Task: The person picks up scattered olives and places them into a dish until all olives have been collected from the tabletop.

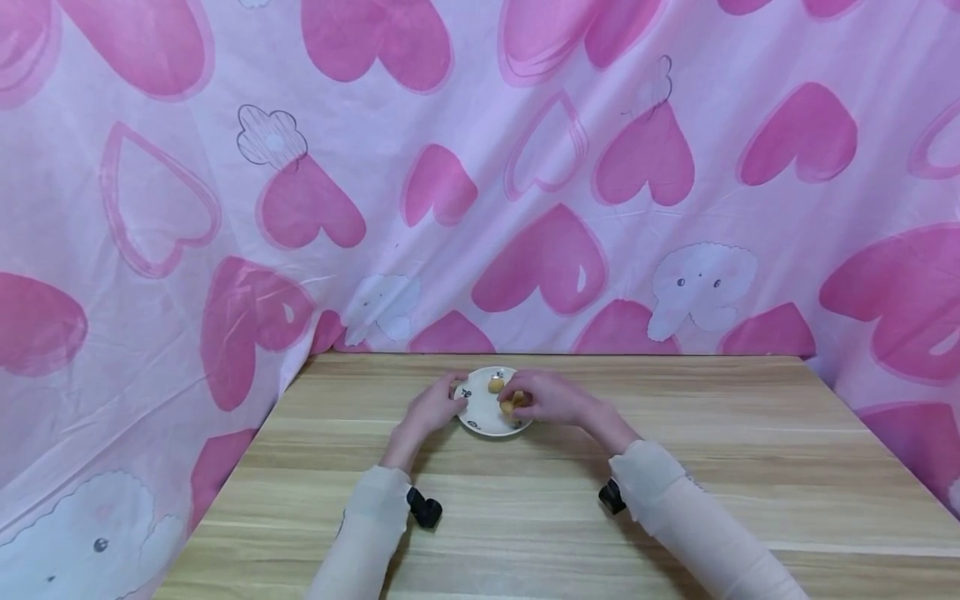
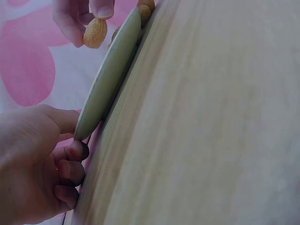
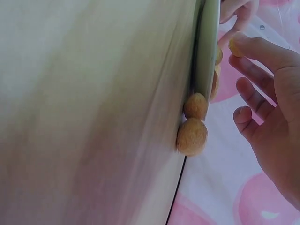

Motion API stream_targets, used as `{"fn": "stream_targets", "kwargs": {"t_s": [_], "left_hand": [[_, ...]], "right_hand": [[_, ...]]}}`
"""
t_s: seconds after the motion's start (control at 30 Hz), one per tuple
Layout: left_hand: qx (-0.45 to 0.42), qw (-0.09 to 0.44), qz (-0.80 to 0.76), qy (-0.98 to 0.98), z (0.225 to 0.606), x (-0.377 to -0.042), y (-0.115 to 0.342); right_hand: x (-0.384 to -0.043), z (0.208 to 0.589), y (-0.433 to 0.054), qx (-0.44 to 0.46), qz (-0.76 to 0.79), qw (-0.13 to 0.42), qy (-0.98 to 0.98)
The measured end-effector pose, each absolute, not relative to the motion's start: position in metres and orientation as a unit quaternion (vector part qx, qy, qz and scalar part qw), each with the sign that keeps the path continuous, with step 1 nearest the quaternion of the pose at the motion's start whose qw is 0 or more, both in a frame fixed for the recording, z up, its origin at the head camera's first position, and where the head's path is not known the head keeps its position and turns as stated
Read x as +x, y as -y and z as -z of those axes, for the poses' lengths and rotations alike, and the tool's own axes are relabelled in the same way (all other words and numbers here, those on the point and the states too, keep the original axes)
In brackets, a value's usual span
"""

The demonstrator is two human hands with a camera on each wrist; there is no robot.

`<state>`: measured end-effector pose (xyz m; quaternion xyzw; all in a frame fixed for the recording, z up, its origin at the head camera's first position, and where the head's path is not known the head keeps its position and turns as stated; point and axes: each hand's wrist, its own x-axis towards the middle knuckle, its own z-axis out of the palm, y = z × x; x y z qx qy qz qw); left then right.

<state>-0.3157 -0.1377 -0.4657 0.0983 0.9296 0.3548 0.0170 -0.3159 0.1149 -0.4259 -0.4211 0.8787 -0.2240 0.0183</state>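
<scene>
A white plate [image 1: 480, 417] with small dark prints lies near the far edge of the table. My left hand [image 1: 432, 407] holds its left rim between thumb and fingers, as the left wrist view shows. My right hand [image 1: 553, 397] pinches a walnut [image 2: 95, 33] between its fingertips, raised over the plate's right part. On the plate another walnut [image 1: 496, 383] sits towards the back. Past the plate's edge, in the right wrist view, a walnut [image 3: 195, 106] and a larger-looking walnut [image 3: 191, 136] rest side by side on the table; my right hand mostly hides them in the head view.
The wooden table [image 1: 510, 525] stretches towards me and to both sides. Behind it and along its sides hangs a pink cloth [image 1: 450, 275] printed with hearts. A small black wrist camera [image 1: 426, 508] is strapped to my left sleeve, another camera [image 1: 611, 497] to the right one.
</scene>
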Motion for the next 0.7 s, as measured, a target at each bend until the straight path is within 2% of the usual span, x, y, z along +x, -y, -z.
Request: {"fn": "stream_targets", "kwargs": {"t_s": [0.7], "left_hand": [[0.098, 0.020, -0.358, -0.928, 0.467, -0.317, 0.138]], "right_hand": [[-0.313, 0.437, -0.099, -0.421, 0.189, 0.045, -0.886]]}}
